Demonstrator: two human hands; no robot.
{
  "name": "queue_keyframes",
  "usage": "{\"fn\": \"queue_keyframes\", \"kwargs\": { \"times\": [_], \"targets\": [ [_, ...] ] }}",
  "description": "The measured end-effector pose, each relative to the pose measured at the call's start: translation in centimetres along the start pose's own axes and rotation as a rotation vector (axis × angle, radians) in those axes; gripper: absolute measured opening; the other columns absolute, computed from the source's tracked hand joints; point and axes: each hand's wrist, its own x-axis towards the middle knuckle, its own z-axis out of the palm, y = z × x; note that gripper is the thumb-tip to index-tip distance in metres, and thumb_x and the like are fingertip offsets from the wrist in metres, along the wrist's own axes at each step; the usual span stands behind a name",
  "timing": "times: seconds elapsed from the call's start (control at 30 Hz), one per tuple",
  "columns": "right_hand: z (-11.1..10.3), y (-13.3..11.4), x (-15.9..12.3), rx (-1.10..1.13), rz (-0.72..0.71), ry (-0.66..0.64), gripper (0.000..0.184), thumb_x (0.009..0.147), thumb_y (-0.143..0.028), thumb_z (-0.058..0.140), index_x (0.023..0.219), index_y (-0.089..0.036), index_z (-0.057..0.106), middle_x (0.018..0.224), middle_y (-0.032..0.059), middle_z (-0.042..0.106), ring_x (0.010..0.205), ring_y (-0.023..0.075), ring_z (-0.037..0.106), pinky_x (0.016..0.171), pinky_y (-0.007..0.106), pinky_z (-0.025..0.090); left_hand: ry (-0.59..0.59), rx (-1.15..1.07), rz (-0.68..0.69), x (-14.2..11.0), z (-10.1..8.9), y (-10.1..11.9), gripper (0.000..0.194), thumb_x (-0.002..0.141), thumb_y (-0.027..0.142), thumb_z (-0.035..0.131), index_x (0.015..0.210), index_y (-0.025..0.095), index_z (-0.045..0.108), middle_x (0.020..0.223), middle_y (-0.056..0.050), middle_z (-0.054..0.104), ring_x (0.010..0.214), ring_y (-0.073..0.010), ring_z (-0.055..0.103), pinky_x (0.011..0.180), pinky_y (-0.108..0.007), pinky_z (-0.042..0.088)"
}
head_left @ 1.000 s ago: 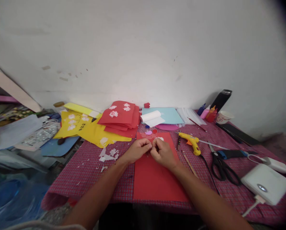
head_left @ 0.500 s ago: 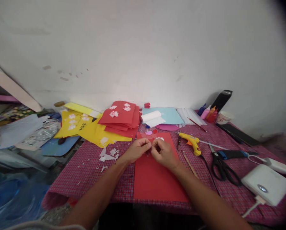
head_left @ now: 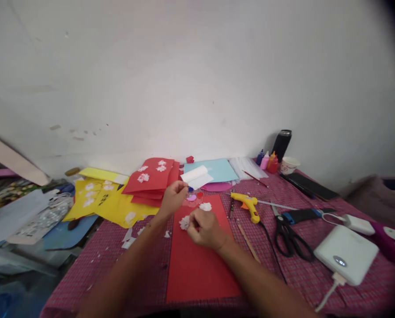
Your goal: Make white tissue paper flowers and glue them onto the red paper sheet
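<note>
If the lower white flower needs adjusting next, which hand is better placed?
Probably the right hand: it is beside the lower white flower, over the red sheet. The left hand is farther away, near the white paper roll.

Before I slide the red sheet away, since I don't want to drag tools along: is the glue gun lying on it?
No, the glue gun lies on the tablecloth, to the right of the red sheet.
</note>
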Motion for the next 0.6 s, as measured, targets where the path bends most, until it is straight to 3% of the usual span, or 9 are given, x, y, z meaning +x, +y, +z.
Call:
{"fn": "queue_keyframes", "kwargs": {
  "times": [0.1,0.13,0.2,0.33,0.47,0.6],
  "targets": [
    [0.0,0.3,-0.1,-0.016,-0.03,-0.018,0.016,0.069,-0.011,0.055,0.076,-0.023,0.046,0.066,-0.0025,0.059,0.056,0.0133,0.053,0.055,0.026,0.034,-0.106,0.684,0.061,5.8,1.2,-1.0,0.031,0.083,0.024,0.053,0.111,0.016,0.061,0.112,-0.011,0.066,0.099,-0.0217,0.062,0.087,-0.032,0.047],
    [0.1,0.4,-0.1,-0.032,-0.036,-0.019,0.016,0.069,-0.011,0.055,0.076,-0.023,0.046,0.066,-0.0025,0.06,0.056,0.0132,0.053,0.055,0.026,0.034,-0.137,0.761,0.055,7.6,1.6,-1.5,0.034,0.08,0.021,0.056,0.112,0.014,0.062,0.12,-0.014,0.064,0.11,-0.0253,0.059,0.094,-0.034,0.044],
    [0.1,0.8,-0.1,-0.074,-0.045,-0.017,0.014,0.07,-0.013,0.056,0.076,-0.023,0.047,0.066,-0.0021,0.061,0.056,0.0133,0.055,0.054,0.026,0.033,-0.178,0.836,0.043,10.6,2.3,-2.5,0.04,0.076,0.02,0.061,0.114,0.012,0.062,0.126,-0.017,0.061,0.121,-0.0301,0.052,0.102,-0.038,0.038],
    [0.5,1.2,0.0,-0.137,-0.071,-0.019,0.01,0.072,-0.017,0.055,0.076,-0.022,0.048,0.066,-0.002,0.062,0.055,0.0131,0.055,0.052,0.026,0.031,-0.271,0.94,-0.044,14.3,3.1,-3.9,0.051,0.072,0.026,0.066,0.12,0.013,0.058,0.124,-0.019,0.063,0.114,-0.0324,0.057,0.096,-0.041,0.041],
    [1.0,1.3,0.0,-0.161,-0.074,-0.024,0.009,0.072,-0.018,0.054,0.078,-0.022,0.049,0.066,-0.0026,0.061,0.054,0.0128,0.054,0.051,0.026,0.029,-0.327,0.969,-0.074,15.3,3.2,-4.4,0.052,0.069,0.028,0.07,0.118,0.014,0.058,0.116,-0.018,0.066,0.106,-0.031,0.062,0.09,-0.037,0.044],
    [1.3,1.3,-0.1,-0.179,-0.066,-0.023,0.008,0.072,-0.019,0.054,0.077,-0.022,0.049,0.065,-0.0026,0.061,0.053,0.013,0.053,0.05,0.027,0.027,-0.3,0.969,-0.03,15.1,3.4,-3.8,0.052,0.071,0.027,0.069,0.121,0.016,0.057,0.118,-0.017,0.065,0.108,-0.0315,0.06,0.091,-0.038,0.044]
  ]
}}
